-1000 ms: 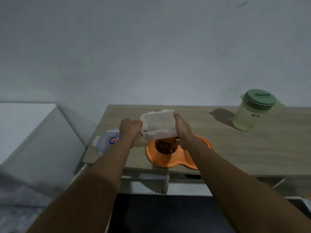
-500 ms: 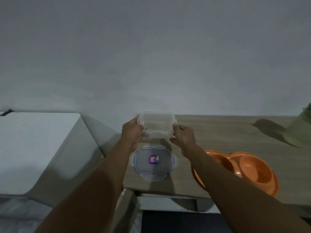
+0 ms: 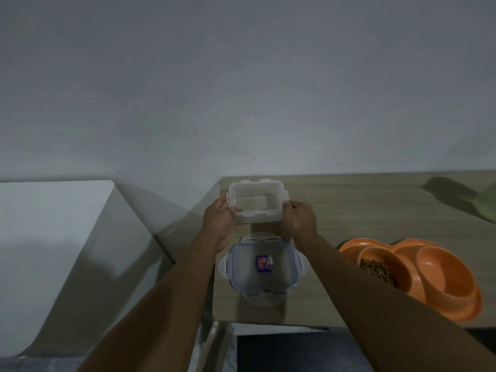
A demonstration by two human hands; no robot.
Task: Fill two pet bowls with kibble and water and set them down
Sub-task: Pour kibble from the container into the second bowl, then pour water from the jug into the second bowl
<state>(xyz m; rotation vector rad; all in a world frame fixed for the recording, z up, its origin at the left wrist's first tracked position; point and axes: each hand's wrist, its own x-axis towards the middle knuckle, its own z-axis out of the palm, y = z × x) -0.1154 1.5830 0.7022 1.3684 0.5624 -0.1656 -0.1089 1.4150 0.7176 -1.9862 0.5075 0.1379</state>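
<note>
My left hand and my right hand both grip a clear plastic container, upright at the back left of the wooden table. It looks nearly empty, with a crumb or two of kibble inside. Its clear lid with a blue seal and a sticker lies flat just in front of it. An orange double pet bowl sits to the right; its left basin holds brown kibble, its right basin is empty. My right forearm hides part of the bowl.
A pale green pitcher shows only at the right edge, casting a shadow on the table. A white surface stands left of the table across a gap. A grey wall runs behind. Dark floor lies below the table's front edge.
The container has moved from above the orange bowl's kibble basin to the table's back left, behind its lid, turned upright. My view has swung left, so the pitcher is almost out of frame.
</note>
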